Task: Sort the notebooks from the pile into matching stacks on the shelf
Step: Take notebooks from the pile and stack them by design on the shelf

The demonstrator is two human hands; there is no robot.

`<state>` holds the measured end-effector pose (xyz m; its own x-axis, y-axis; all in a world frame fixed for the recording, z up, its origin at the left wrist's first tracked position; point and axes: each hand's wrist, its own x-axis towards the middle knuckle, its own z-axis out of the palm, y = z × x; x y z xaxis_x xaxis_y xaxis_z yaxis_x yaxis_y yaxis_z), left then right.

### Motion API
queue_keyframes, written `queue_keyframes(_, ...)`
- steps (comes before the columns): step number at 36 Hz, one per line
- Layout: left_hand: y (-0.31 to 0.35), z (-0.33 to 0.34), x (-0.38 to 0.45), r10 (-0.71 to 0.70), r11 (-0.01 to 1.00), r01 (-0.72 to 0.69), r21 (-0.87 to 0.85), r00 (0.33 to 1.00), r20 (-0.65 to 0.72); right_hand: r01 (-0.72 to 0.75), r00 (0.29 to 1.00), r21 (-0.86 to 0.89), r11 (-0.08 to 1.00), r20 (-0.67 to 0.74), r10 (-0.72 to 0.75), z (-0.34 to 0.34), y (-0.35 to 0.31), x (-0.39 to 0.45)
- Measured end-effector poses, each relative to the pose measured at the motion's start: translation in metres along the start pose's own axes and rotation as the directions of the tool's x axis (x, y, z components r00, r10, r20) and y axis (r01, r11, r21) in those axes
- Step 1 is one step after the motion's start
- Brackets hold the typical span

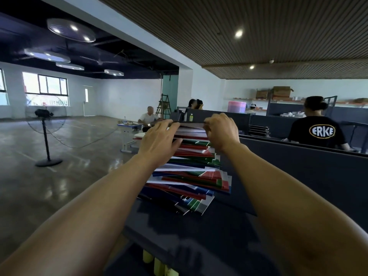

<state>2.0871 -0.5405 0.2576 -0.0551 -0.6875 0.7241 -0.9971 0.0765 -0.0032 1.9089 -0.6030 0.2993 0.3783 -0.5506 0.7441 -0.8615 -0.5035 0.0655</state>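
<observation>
Dark blue shelf top [229, 226]; tall uneven notebook pile [191, 176] directly on it.

A single wide-angle head view looked forward over both outstretched forearms, close to the tall notebook pile [187, 166] on the dark shelf top [229, 226]. It faced level across the room, taking in ceiling and floor.

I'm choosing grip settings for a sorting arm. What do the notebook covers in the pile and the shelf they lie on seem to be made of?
Notebook pile: covers look like thin, smooth coated card in red, green, blue and white; edges are flat and crisp, probably slippery. Shelf: dark grey, matte, flat panel, possibly painted metal or laminate; the picture leaves that open.
</observation>
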Motion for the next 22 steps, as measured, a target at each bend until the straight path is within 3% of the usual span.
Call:
queue_keyframes(4, 0.003, -0.003, -0.009, 0.041, 0.999, -0.041, -0.028, 0.999, -0.014, 0.010, 0.985, 0.038, 0.999, -0.175, -0.004, -0.014, 0.001, -0.015)
queue_keyframes(8, 0.012, -0.005, -0.019, 0.079, 0.994, -0.079, -0.078, 0.997, -0.010, 0.127, 0.928, -0.010, 0.992, -0.352, -0.122, -0.024, 0.002, -0.038)
queue_keyframes(13, 0.034, -0.002, -0.038, 0.136, 0.983, -0.133, -0.126, 0.991, 0.010, 0.122, 0.952, -0.044, 0.992, -0.277, -0.129, -0.038, 0.006, -0.081)
queue_keyframes(16, 0.050, 0.005, -0.046, 0.190, 0.967, -0.182, -0.179, 0.982, 0.024, 0.106, 0.933, -0.068, 0.992, -0.338, -0.123, -0.047, 0.011, -0.109)
queue_keyframes(22, 0.094, 0.026, -0.060, 0.285, 0.931, -0.255, -0.261, 0.955, 0.082, -0.089, 0.939, -0.134, 0.987, -0.343, 0.038, -0.059, 0.047, -0.160)
